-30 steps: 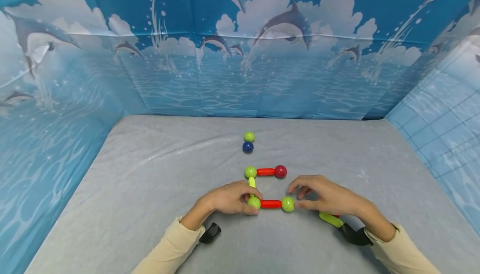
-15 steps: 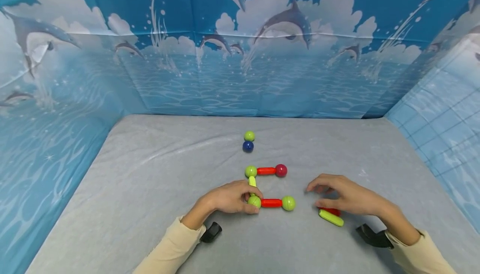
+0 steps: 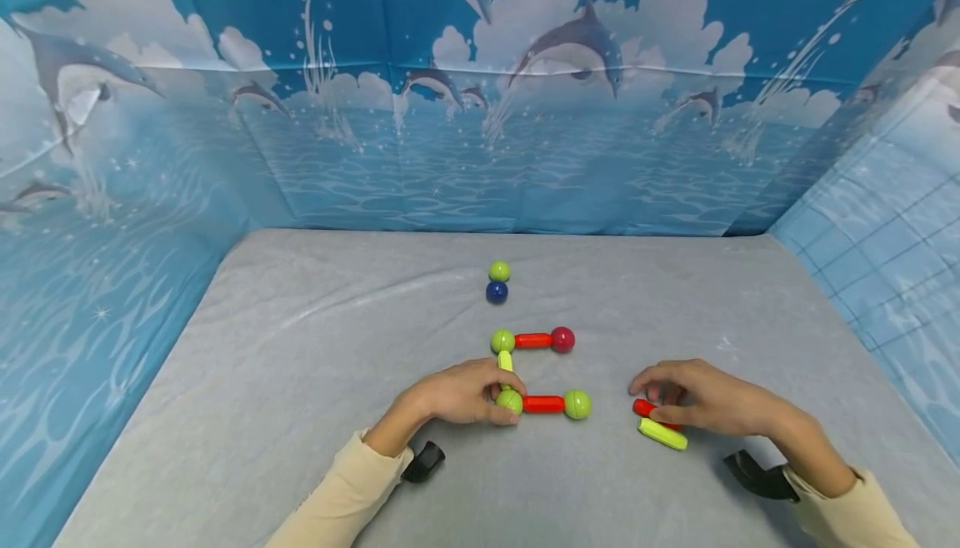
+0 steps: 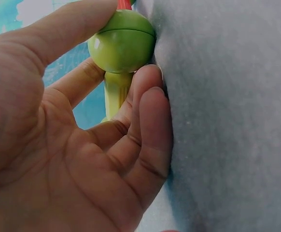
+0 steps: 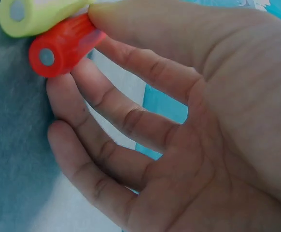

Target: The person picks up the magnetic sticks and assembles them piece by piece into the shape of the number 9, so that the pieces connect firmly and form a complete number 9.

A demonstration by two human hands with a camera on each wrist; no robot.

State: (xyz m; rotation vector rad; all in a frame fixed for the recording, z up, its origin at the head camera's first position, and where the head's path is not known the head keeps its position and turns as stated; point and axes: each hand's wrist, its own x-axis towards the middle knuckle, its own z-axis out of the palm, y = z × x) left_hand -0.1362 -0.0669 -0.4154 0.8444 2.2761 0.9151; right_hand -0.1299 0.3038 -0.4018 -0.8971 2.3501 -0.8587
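My left hand (image 3: pixel 461 394) holds a light-green ball (image 4: pixel 123 43) at the near corner of a joined ball-and-rod shape, thumb on one side and fingers on the other. From that ball a light-green rod (image 3: pixel 506 362) runs away to another green ball (image 3: pixel 502 341), and a red rod (image 3: pixel 543 404) runs right to a third green ball (image 3: pixel 577 404). Over on the right, my right hand (image 3: pixel 712 398) pinches a loose red rod (image 5: pixel 63 46) between thumb and fingers. A loose light-green rod (image 3: pixel 662 434) lies right beside it on the grey cloth.
From the far green ball, another red rod (image 3: pixel 533 340) leads to a dark-red ball (image 3: pixel 562 339). Farther back, a green ball (image 3: pixel 499 271) and a dark-blue ball (image 3: pixel 497 292) lie together. Dolphin-printed curtains (image 3: pixel 420 173) border the grey cloth surface (image 3: pixel 337 298).
My right hand has moved right and toward me, away from the near-right green ball, to the loose red rod, and now pinches it. The left hand keeps its place on the corner ball.
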